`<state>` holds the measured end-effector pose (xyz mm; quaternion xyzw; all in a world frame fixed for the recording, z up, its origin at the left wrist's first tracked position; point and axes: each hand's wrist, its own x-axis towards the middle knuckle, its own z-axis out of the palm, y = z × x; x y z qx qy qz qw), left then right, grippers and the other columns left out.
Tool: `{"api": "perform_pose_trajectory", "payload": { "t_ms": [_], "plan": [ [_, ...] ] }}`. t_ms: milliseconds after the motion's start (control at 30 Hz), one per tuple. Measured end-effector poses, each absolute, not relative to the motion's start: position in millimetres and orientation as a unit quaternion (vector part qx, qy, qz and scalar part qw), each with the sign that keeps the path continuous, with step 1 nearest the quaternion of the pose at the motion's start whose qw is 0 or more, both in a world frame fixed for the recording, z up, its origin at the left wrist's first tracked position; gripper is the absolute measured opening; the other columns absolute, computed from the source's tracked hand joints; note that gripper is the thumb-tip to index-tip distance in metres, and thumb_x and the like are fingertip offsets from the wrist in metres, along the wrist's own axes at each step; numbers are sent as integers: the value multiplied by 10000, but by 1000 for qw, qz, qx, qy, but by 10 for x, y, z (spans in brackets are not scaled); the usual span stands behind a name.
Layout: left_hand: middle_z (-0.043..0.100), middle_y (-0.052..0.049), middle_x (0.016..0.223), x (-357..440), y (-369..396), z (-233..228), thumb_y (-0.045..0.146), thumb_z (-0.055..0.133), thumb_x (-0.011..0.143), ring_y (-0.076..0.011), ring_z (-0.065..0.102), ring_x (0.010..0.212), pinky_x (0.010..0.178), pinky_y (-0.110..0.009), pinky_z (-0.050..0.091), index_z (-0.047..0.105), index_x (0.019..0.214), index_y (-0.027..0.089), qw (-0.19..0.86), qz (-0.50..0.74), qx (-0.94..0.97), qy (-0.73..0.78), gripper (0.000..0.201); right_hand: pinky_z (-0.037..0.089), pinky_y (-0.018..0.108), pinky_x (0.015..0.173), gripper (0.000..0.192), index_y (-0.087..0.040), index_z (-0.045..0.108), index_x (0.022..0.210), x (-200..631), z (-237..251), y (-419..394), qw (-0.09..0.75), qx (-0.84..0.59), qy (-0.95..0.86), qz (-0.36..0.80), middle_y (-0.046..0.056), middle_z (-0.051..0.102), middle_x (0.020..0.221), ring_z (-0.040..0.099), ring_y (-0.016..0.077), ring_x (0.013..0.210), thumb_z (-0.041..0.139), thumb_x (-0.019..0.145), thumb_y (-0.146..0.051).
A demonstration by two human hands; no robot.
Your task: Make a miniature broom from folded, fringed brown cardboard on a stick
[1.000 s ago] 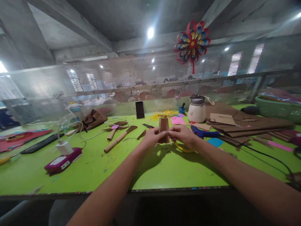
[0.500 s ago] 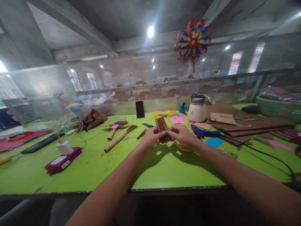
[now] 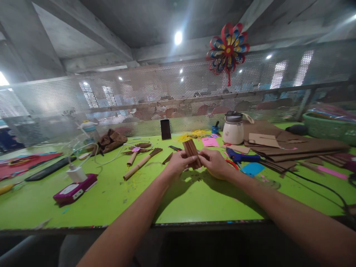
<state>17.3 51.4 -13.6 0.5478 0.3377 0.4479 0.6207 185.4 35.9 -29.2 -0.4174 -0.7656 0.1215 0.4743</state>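
Both of my hands meet over the middle of the green table (image 3: 116, 200). Between them is a pleated piece of brown paper (image 3: 191, 149), standing up and tilted a little to the left. My left hand (image 3: 180, 162) pinches its lower left side. My right hand (image 3: 213, 162) grips its lower right side, fingers curled. Under the right hand, a yellow and red ring shape partly shows on the table. A blue glue gun (image 3: 242, 157) lies just right of my right hand.
Rolled brown paper sticks (image 3: 141, 163) lie left of my hands. A magenta power bank with a white charger (image 3: 74, 184) sits at the left. A white jar (image 3: 233, 129), brown paper sheets (image 3: 289, 146), a green basket (image 3: 328, 128) and a dark phone (image 3: 165, 129) are farther back. A black cable runs at the right.
The pleated brown paper has tipped from upright to leaning left. My right hand has slid slightly left and closed tighter on it.
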Motion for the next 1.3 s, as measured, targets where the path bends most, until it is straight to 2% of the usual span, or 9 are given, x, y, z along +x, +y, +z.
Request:
{"api": "perform_pose_trajectory", "payload": {
  "t_ms": [133,233,333,433,567,767,867,1133,1300],
  "plan": [
    [717,-80,828,156,517,-117,193,842,552,-183,667,744,817,-370,503,697,892,99,622,469,538,322,381,375,272,578,146,-185,582,741,1834,-275,322,483,-412,-761,135,23,623,680,528,146,606,518,836,-277],
    [718,-83,840,146,529,-112,176,822,582,-191,672,740,809,-379,507,691,895,101,622,474,542,308,347,413,276,587,133,-179,602,768,1820,-243,301,503,-408,-735,200,34,643,708,554,151,628,552,814,-293],
    [716,-92,845,144,536,-112,167,805,607,-202,677,753,810,-382,507,690,877,102,622,474,547,300,301,420,270,539,164,-175,606,787,1816,-220,300,518,-401,-695,297,19,632,671,536,136,561,586,787,-338],
    [715,-95,835,144,523,-92,157,797,612,-202,676,757,808,-371,507,693,858,101,625,474,544,297,274,394,260,494,190,-173,591,729,1824,-209,304,522,-398,-680,326,-3,589,592,494,117,494,590,782,-356],
    [714,-87,827,136,493,-44,159,798,607,-188,667,746,791,-352,516,688,850,99,624,477,540,302,274,418,265,551,148,-166,612,738,1833,-211,298,516,-395,-720,245,18,622,646,544,136,577,586,798,-299],
    [714,-77,834,85,527,-44,147,768,632,-186,662,773,790,-349,517,677,856,116,617,486,545,295,244,401,285,612,98,-163,608,760,1839,-245,293,483,-392,-783,17,45,615,716,545,160,656,543,828,-192],
    [714,-86,845,67,554,-57,139,751,650,-191,665,804,839,-371,500,677,850,108,615,477,550,302,215,406,292,632,98,-166,614,783,1850,-256,298,489,-406,-772,-17,49,623,732,553,166,671,536,834,-196],
    [704,-93,809,93,571,-79,84,726,644,-203,667,792,878,-440,483,650,803,79,625,498,539,266,177,490,304,651,186,-155,617,916,1860,-272,366,529,-398,-718,213,63,697,816,635,179,706,580,804,-299],
    [702,-92,821,99,572,-73,104,730,662,-196,666,800,854,-404,496,640,808,91,633,495,535,263,172,508,329,725,181,-160,664,907,1858,-278,375,547,-387,-715,199,72,709,853,651,188,766,593,802,-288]
  ]
}}
